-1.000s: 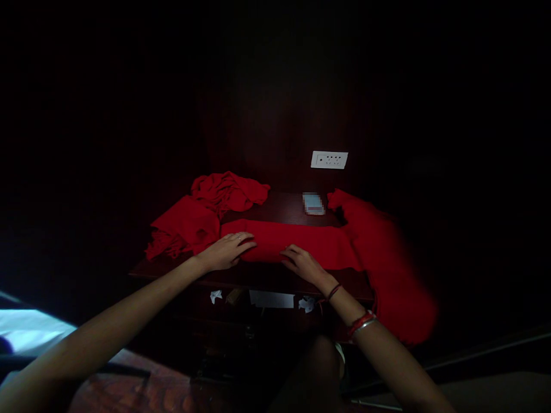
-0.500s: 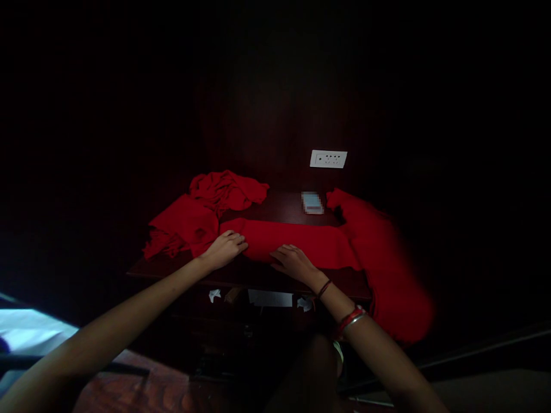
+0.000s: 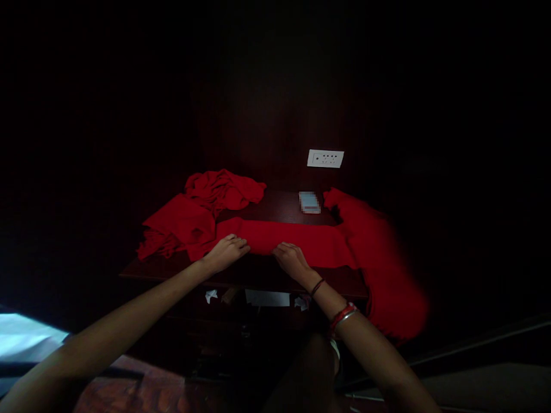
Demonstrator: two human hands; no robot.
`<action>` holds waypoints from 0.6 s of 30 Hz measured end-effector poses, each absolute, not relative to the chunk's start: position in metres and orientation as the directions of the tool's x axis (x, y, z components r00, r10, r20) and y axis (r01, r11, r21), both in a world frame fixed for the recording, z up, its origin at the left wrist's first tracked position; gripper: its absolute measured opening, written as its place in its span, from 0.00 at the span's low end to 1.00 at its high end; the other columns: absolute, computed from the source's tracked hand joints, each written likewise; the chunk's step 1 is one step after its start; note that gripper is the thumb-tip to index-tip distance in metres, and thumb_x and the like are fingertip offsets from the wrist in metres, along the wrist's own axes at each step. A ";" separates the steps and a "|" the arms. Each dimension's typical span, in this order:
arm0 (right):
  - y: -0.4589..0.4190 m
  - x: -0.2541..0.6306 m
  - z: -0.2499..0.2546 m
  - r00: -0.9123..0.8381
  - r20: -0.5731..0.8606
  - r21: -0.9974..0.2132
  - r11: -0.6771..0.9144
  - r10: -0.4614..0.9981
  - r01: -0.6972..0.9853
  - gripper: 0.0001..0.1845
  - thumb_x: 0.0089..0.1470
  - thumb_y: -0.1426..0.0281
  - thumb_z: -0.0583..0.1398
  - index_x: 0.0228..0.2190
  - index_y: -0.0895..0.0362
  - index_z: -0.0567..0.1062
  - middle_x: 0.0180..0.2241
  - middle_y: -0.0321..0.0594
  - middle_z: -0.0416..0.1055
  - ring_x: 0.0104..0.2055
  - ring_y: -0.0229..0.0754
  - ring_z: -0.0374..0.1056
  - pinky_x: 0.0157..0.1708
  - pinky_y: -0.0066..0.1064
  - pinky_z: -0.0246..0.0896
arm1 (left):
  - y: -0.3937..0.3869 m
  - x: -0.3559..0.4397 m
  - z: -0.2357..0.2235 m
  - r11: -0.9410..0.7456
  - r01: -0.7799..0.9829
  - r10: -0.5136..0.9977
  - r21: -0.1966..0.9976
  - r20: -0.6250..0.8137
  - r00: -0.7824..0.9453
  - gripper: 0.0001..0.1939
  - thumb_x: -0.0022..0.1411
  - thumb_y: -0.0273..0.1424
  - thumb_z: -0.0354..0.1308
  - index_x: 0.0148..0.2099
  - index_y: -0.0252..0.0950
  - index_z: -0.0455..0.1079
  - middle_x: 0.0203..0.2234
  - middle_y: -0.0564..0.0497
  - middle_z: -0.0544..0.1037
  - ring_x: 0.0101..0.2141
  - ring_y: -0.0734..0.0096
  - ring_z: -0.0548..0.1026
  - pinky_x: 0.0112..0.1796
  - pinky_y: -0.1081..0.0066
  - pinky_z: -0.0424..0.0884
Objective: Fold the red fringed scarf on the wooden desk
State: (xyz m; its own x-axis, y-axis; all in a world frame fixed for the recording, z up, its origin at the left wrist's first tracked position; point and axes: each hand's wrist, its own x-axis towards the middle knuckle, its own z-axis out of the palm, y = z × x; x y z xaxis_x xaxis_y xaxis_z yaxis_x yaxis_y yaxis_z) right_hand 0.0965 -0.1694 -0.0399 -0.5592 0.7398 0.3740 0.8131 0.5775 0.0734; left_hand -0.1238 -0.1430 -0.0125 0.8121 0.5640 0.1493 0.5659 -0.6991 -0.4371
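Observation:
A long red scarf (image 3: 305,246) lies folded into a flat band along the dark table (image 3: 284,207). Its right end spreads wide and hangs over the table's right side. My left hand (image 3: 227,251) pinches the band's near edge, fingers curled. A short way to the right, my right hand (image 3: 293,261) also grips that edge, fingers bent over the cloth. At the left, a crumpled heap of red cloth (image 3: 226,192) with fringes lies against the band; whether it is one piece with it, I cannot tell.
A phone-like object (image 3: 309,202), blurred out, lies at the back of the table. Above it, a white socket plate (image 3: 325,158) is set in the dark wall. Below the tabletop, crumpled white paper (image 3: 210,296) and a pale flat sheet (image 3: 267,298) show.
My right hand has closed more on the scarf's near edge. My left hand has shifted slightly right along it. The whole view has slid a little to the left.

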 end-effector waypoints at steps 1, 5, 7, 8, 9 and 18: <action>-0.170 0.096 -0.040 -0.566 0.373 0.081 0.582 0.735 0.809 0.08 0.52 0.75 0.51 0.28 0.57 0.70 0.28 0.39 0.67 0.31 0.37 0.60 0.31 0.27 0.53 | -0.143 -0.124 -0.014 -0.694 0.578 0.570 -0.430 0.163 0.806 0.09 0.57 0.22 0.45 0.37 0.36 0.64 0.31 0.48 0.69 0.33 0.69 0.67 0.34 0.69 0.57; -0.172 0.097 -0.040 -0.576 0.376 0.086 0.592 0.725 0.801 0.08 0.52 0.74 0.51 0.27 0.57 0.70 0.27 0.39 0.67 0.31 0.37 0.60 0.32 0.27 0.53 | -0.142 -0.125 -0.017 -0.696 0.613 0.590 -0.375 0.187 0.785 0.10 0.56 0.22 0.45 0.38 0.36 0.64 0.33 0.47 0.67 0.35 0.67 0.65 0.34 0.69 0.58; -0.173 0.098 -0.039 -0.560 0.389 0.068 0.584 0.731 0.809 0.08 0.52 0.73 0.51 0.27 0.57 0.70 0.27 0.38 0.67 0.31 0.36 0.61 0.32 0.27 0.53 | -0.143 -0.125 -0.017 -0.726 0.601 0.582 -0.335 0.168 0.796 0.11 0.55 0.21 0.45 0.39 0.36 0.63 0.33 0.48 0.67 0.36 0.67 0.65 0.34 0.70 0.59; -0.173 0.098 -0.039 -0.557 0.393 0.059 0.585 0.731 0.809 0.08 0.53 0.73 0.51 0.27 0.57 0.70 0.27 0.38 0.67 0.31 0.36 0.61 0.32 0.26 0.53 | -0.143 -0.125 -0.017 -0.749 0.586 0.569 -0.310 0.153 0.808 0.11 0.55 0.20 0.45 0.39 0.37 0.63 0.33 0.48 0.67 0.36 0.68 0.65 0.35 0.70 0.59; -0.173 0.099 -0.038 -0.561 0.396 0.052 0.593 0.727 0.804 0.09 0.53 0.72 0.51 0.27 0.57 0.70 0.27 0.38 0.67 0.31 0.36 0.61 0.32 0.26 0.53 | -0.144 -0.126 -0.016 -0.775 0.566 0.551 -0.280 0.138 0.823 0.12 0.55 0.20 0.45 0.39 0.37 0.63 0.34 0.49 0.67 0.36 0.69 0.65 0.36 0.72 0.60; -0.186 0.111 -0.035 -0.630 0.345 0.062 0.653 0.696 0.755 0.09 0.52 0.75 0.52 0.34 0.57 0.70 0.32 0.38 0.68 0.34 0.36 0.62 0.36 0.26 0.55 | -0.149 -0.130 -0.016 -0.796 0.520 0.527 -0.309 0.068 0.847 0.09 0.57 0.23 0.44 0.37 0.37 0.64 0.32 0.50 0.66 0.34 0.71 0.65 0.35 0.74 0.61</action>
